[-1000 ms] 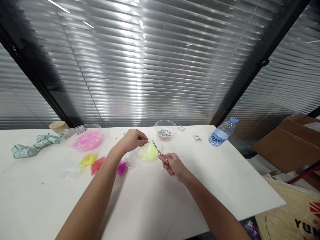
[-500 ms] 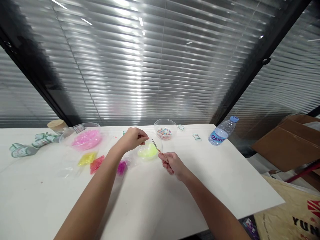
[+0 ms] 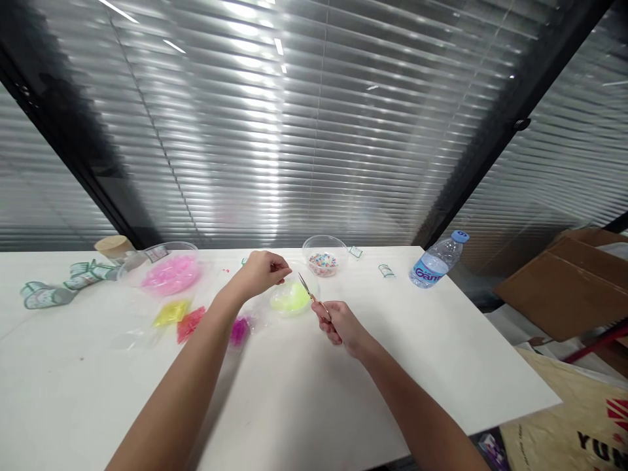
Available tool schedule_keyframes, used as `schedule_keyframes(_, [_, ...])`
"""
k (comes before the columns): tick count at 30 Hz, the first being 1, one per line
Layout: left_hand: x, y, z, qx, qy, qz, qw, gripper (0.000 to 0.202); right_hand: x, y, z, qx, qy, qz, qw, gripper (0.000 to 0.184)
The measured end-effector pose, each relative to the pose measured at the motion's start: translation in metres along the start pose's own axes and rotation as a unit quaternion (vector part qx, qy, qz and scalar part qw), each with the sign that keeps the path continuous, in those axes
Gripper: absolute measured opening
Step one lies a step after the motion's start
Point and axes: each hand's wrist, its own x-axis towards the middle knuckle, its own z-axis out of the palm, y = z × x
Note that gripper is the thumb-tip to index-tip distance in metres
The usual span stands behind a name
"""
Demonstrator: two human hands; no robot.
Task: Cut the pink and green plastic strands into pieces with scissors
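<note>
Metal scissors [image 3: 313, 297] — gripped by right hand [image 3: 342, 325] | left hand [image 3: 263, 272] nearby — pinched, contents unclear

The right hand [image 3: 340, 325] holds scissors [image 3: 312, 297] over a bowl of yellow-green stuff [image 3: 316, 284] on the bench [image 3: 304, 405]. The left hand [image 3: 261, 271] pinches finger to thumb near their tips; anything between is too small to tell. A bowl of beads [image 3: 338, 252] stands just behind, a bottle [image 3: 434, 265] well right, coloured packets [image 3: 171, 313] left.

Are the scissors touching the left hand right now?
Apart. The head view shows a narrow gap between the pointed tips of the scissors and the pinched fingers of the left hand.
</note>
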Motion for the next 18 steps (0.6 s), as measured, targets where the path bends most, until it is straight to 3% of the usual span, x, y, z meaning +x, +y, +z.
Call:
schedule_keyframes(10, [0.0019,0.0007,0.0011,0.017,-0.032,-0.038,0.999,0.023,-0.0009,-0.0034,0.0006,-0.007,0.0,0.006,1.0,0.046])
schedule_keyframes(18, [0.0026,-0.0056,0.0024,0.014,-0.024,-0.002,1.0,0.031,-0.0048,-0.0078,0.0019,-0.016,0.0,0.008,1.0,0.049])
